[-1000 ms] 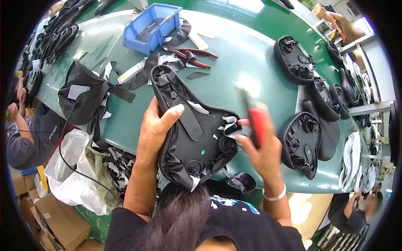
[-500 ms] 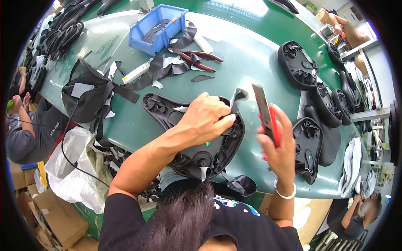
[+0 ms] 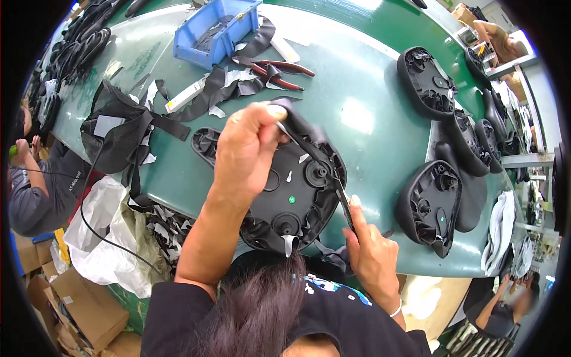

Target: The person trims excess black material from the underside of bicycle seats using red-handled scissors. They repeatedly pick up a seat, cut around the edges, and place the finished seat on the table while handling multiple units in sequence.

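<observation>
An upside-down black bicycle saddle lies on the green table in front of me, its folded cover edge gathered around the rim. My left hand pinches a black strip of cover material and pulls it up off the saddle's far right side. At the right rim, my right hand grips a knife, its thin dark blade against the base of that strip. The knife's handle is mostly hidden by my fingers. A black scrap lies beside the saddle's near edge.
Red-handled nippers, a black mesh bag, and trimmed strips lie beyond the saddle, below a blue bin. More upturned saddles stand to the right. A white plastic bag hangs at the near left. Other people work at both sides.
My right hand has brought the knife down and left from the air to the saddle's right rim. My left hand has moved left and up, stretching the strip.
</observation>
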{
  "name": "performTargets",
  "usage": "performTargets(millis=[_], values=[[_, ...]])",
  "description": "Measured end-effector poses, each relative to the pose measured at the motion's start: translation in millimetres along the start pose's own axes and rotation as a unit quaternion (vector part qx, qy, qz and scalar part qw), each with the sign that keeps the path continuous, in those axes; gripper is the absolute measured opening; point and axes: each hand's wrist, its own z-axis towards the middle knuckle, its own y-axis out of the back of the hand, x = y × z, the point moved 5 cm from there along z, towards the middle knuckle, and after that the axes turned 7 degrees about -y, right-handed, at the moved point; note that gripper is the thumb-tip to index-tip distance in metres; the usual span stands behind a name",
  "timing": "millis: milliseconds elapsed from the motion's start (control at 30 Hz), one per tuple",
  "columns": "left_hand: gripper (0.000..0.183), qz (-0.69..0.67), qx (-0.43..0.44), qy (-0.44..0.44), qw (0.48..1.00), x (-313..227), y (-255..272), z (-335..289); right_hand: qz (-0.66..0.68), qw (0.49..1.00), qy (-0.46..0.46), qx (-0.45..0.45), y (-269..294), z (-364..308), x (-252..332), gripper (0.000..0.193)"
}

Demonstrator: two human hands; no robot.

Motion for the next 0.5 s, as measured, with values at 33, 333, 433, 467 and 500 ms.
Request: performTargets(millis=[33,333,433,467,500], values=[[0.026,-0.100,-0.022,0.026,0.994,-1,-1,1,-0.003,1.000,-0.014,-0.006,0,-1,2,0.057],[0.020,-0.283,-0.168,-0.017,0.944,-21,10,-7,-0.014,0.999,-0.036,0.018,-1,-4,18,0.055],[0.015,0.347,0.103,-0.102,0.926,-32,-6,-10,-0.079,0.997,0.003,0.028,10,21,11,0.053],[0.018,0.574,0.148,-0.319,0.740,-45,-30,-15,-0.099,0.995,0.021,0.016,17,33,8,0.052],[0.020,0.626,0.182,-0.283,0.704,-41,-33,-14,-0.115,0.993,0.034,0.004,23,43,5,0.051]])
